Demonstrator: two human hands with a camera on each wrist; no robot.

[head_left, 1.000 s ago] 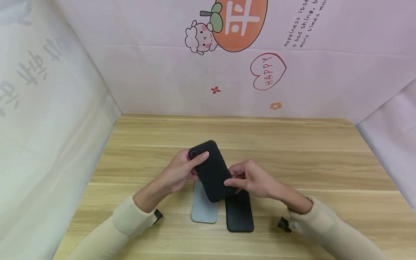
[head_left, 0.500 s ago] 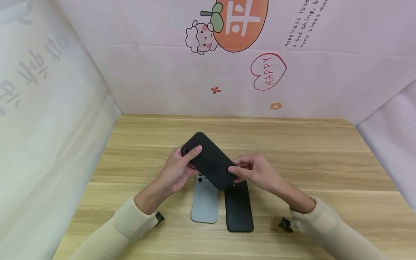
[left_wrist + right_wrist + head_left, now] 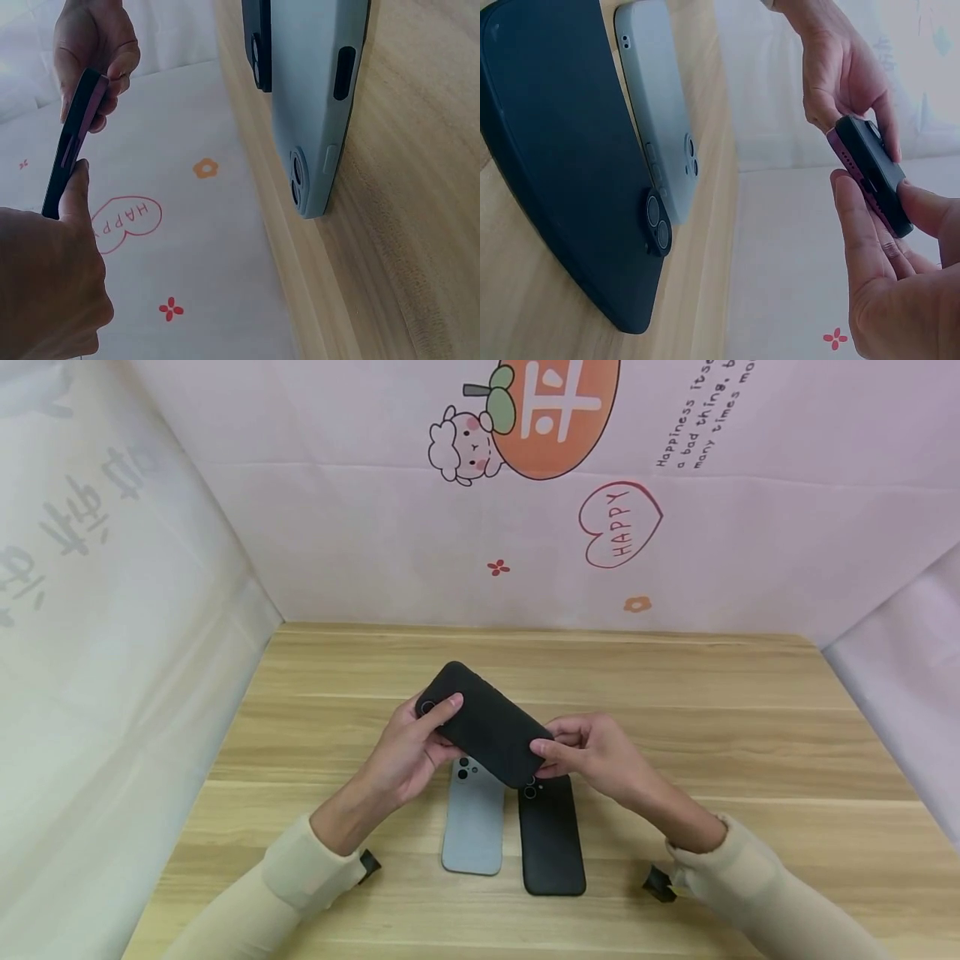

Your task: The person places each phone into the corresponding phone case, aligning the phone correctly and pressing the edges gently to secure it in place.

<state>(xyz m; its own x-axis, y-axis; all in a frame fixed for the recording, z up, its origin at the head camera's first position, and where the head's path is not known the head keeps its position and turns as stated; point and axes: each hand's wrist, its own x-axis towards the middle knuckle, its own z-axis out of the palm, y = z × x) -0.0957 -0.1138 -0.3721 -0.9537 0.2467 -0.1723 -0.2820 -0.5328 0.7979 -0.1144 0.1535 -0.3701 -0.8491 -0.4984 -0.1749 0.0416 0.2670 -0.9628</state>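
Both hands hold a phone in a black case (image 3: 491,727) tilted above the table, its black back and camera ring toward the head camera. My left hand (image 3: 405,752) grips the camera end, thumb on the back. With thumb and fingers my right hand (image 3: 600,760) pinches the opposite end. In the right wrist view a pinkish edge (image 3: 847,154) shows along the held phone; its screen side is hidden from the head view. Below lie a light blue cased phone (image 3: 474,831) and, to its right, another black cased phone (image 3: 552,843), both camera side up.
The wooden table (image 3: 337,660) meets a white printed cloth (image 3: 375,543) at the back, and more cloth hangs at both sides. Small black pieces (image 3: 660,883) show beside both sleeve cuffs.
The held phone has been raised away from me and turned from steep to a flatter slant, right end going up. More of the two lying phones' camera ends now shows.
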